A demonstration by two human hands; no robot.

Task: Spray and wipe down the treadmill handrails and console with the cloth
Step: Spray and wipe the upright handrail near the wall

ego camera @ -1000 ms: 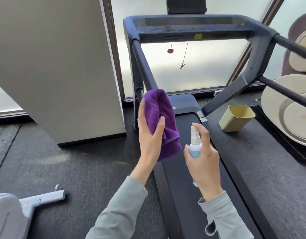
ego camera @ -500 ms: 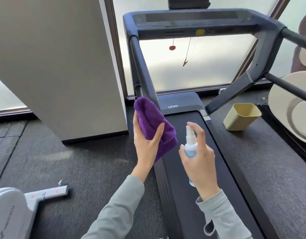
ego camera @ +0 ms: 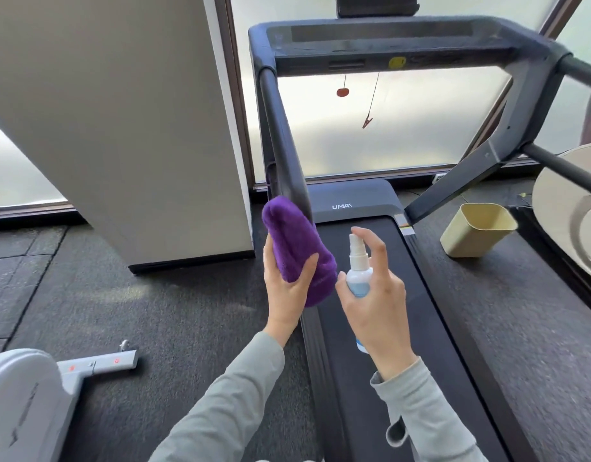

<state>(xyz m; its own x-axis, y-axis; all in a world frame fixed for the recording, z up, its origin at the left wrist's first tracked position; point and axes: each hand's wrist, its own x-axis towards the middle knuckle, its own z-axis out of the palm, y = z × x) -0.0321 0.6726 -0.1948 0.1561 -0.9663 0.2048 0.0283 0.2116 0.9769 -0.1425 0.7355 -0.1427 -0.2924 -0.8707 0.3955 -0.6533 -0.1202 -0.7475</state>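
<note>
Head view, the only view. Cut off or obscured: the right handrail leaves the picture at 2 o'clock; the plates at 3 o'clock are cropped by the edge; a dark object above the console at 12 o'clock is cut by the top edge and cannot be identified. Console markings are too faint to read apart from a yellow sticker. The lower body of the spray bottle is hidden behind the right hand. The near end of the left handrail disappears behind the cloth; whether cloth and rail touch cannot be told.

Surroundings: a pale panel leans at 10 o'clock beside the treadmill. A beige bin sits on the dark floor at 3 o'clock, just beside the treadmill belt. A grey machine part lies at 8 o'clock. A red tag and a clip on a cord hang beneath the console. Frosted windows stand behind.

Grip: the left hand holds the folded purple cloth, thumb curled over its front face, fingers behind it; the cloth rises from the palm toward 12 o'clock. The right hand is wrapped round the spray bottle, index finger on top of the white nozzle, which points toward the cloth at 9 o'clock. Bottle and cloth are near each other, not touching, both at picture centre above the belt.
</note>
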